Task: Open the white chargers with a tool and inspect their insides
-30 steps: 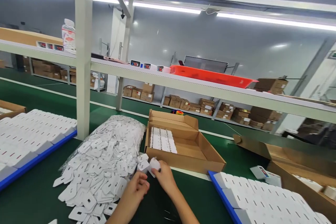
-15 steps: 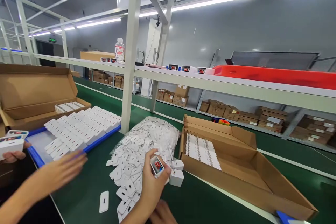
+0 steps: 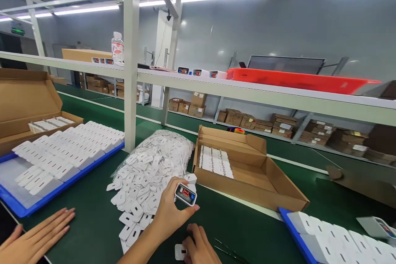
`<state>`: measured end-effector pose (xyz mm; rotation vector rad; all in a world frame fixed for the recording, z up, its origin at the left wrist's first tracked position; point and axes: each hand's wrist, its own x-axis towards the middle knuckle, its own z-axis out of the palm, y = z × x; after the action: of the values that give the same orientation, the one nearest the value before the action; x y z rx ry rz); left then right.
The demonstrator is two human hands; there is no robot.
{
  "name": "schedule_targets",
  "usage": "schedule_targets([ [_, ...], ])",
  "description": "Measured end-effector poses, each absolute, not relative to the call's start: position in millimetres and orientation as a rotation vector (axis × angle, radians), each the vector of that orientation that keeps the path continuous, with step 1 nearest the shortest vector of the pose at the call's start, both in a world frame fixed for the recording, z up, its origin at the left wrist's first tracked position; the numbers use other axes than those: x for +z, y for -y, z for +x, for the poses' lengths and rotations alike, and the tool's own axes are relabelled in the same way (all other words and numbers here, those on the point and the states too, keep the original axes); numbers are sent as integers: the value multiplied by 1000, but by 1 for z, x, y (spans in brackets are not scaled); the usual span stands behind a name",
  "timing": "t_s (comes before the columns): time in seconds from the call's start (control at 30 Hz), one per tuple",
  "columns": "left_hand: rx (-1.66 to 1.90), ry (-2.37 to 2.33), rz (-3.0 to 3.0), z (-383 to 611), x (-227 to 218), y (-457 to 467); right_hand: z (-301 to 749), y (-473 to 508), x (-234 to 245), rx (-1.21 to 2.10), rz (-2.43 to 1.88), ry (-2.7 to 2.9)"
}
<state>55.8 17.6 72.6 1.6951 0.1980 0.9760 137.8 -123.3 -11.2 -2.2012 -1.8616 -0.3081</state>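
My left hand [image 3: 168, 212] is closed around a small white housing [image 3: 185, 194], its open side facing me with red and blue parts inside. Below it, my right hand [image 3: 201, 245] has its fingers curled at the edge of a white cover plate [image 3: 180, 251] low on the bench. A large heap of white cover plates [image 3: 151, 169], partly in a clear bag, lies just beyond my left hand. Behind the held housing stands another white housing [image 3: 192, 178], partly hidden. Thin dark tweezers [image 3: 229, 251] lie to the right of my right hand.
A co-worker's hand [image 3: 37, 235] rests flat at the left. Blue trays [image 3: 102, 157] of white housings stand left and bottom right. An open carton [image 3: 247, 196] holds rows of white pieces. A shelf post [image 3: 131, 70] rises behind; a red tray [image 3: 293, 80] sits above.
The view has swung right, bringing in the right-hand tray. My left hand has turned the housing's opening toward me. My right hand shows more, at a cover plate. The co-worker's hand has lowered.
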Motion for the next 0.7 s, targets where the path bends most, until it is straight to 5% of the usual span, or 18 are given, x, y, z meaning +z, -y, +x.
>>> schedule_targets([
  [0.17,805,-148,1747,52,75,-11,145,141,38,84,-2149,1412],
  [0.37,482,-174,1788,51,73,10,151,157,88,15,-1738,913],
  [0.7,267,-77,1721,49,69,25,128,158,62,-297,-1637,974],
])
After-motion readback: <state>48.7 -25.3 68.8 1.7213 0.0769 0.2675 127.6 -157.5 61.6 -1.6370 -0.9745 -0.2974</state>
